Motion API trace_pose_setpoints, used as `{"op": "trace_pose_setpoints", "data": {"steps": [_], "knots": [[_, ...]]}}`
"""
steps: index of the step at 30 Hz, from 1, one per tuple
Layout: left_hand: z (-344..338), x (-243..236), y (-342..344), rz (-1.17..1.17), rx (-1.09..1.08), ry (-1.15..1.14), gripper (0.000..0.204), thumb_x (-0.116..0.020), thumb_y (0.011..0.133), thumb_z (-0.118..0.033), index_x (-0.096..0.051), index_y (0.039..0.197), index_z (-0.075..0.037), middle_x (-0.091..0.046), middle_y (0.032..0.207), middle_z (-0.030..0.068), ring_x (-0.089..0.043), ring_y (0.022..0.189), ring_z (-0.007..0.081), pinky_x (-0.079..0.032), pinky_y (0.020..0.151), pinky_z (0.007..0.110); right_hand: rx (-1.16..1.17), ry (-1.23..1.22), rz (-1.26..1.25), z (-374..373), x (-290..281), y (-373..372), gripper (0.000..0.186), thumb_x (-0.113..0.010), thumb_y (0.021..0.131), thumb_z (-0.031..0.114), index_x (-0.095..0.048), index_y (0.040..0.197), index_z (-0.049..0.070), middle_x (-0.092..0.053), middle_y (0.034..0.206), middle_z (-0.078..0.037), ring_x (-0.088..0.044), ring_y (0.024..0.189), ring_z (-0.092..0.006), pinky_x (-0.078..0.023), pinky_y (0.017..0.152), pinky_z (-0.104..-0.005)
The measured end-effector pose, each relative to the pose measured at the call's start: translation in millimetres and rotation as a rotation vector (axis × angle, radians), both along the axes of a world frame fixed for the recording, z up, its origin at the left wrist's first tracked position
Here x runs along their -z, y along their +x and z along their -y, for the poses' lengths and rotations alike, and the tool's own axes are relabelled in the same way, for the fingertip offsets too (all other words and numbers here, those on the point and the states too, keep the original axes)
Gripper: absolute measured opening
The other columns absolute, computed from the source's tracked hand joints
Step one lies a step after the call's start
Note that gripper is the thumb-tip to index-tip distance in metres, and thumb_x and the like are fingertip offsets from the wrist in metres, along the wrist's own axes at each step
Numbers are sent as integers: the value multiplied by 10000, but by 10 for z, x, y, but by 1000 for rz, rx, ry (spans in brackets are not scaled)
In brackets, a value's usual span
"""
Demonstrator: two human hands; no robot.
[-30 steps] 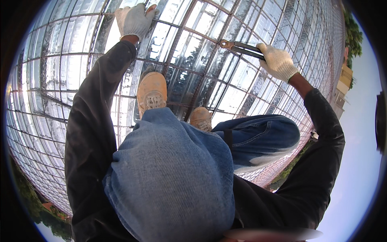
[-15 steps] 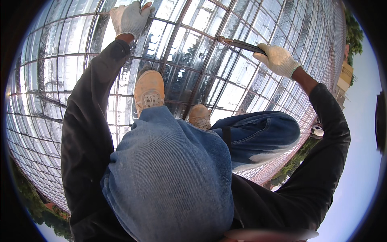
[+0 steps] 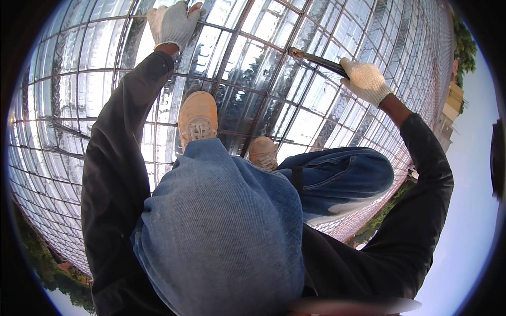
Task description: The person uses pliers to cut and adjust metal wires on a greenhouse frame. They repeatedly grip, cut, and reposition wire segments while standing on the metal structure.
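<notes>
My right hand (image 3: 365, 81), in a cream knitted glove, is closed round the handles of long dark pincers (image 3: 324, 63). The brownish jaw end of the pincers is at a crossing of the rusty steel bar mesh (image 3: 227, 51). At the upper left my left hand (image 3: 173, 25), in a pale glove, lies against the mesh with its fingers curled. One bare fingertip shows past the glove; whatever the fingers hold is hidden. Between my hands, a little nearer, my tan shoe (image 3: 198, 118) is planted on the mesh.
Shiny ribbed metal sheeting (image 3: 240, 102) lies beneath the bar grid. My second shoe (image 3: 263, 152) is beside my bent knee (image 3: 358, 168). A loose bar piece (image 3: 66, 129) crosses the grid at left. Trees (image 3: 464, 45) and a yellowish building (image 3: 452, 100) stand beyond the right edge.
My right hand has shifted slightly and the pincers slope more steeply, with a gap showing between their handles. My left hand stays in nearly the same place.
</notes>
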State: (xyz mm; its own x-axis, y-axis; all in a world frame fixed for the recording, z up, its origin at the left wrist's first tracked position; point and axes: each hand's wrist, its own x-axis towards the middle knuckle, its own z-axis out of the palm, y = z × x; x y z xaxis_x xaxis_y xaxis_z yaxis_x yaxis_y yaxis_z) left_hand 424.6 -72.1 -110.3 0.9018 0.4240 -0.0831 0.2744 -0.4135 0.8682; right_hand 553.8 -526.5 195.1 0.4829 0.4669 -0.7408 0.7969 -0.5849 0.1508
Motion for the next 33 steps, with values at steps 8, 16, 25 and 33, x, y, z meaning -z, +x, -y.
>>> {"op": "trace_pose_setpoints", "data": {"steps": [8,16,25,33], "knots": [[27,91,-30,-78,-17,-385,353,-633,1158,-304,-667,1404,-54,-751,1165,87,-734,1010,212,-615,874,383,653,-288,-407,-494,-232,99,409,-645,1008,344,-731,1144,-32,-759,889,-201,-801,860,-311,-624,774,-468],[98,-236,23,-188,-19,-335,328,-640,1148,-295,-692,1354,-45,-754,1173,99,-730,1010,223,-607,889,388,-239,-100,237,-363,-62,102,657,-584,1109,662,-753,1243,41,-810,954,-161,-820,1024,-343,-629,913,-539],[-107,316,-49,-109,26,-149,517,-630,1145,-400,-674,1481,-9,-715,1454,214,-662,1364,351,-499,1170,472,802,-57,-488,-143,54,26,692,-757,989,661,-761,1028,-30,-499,530,30,-489,439,-78,-347,409,-310],[-103,-40,-80,-92,53,338,464,-669,1081,-449,-753,1250,-25,-736,1211,236,-688,1193,402,-481,1109,509,1097,333,-490,257,335,-368,700,-583,1095,757,-649,874,97,-507,558,53,-477,425,-67,-380,401,-279]]}}
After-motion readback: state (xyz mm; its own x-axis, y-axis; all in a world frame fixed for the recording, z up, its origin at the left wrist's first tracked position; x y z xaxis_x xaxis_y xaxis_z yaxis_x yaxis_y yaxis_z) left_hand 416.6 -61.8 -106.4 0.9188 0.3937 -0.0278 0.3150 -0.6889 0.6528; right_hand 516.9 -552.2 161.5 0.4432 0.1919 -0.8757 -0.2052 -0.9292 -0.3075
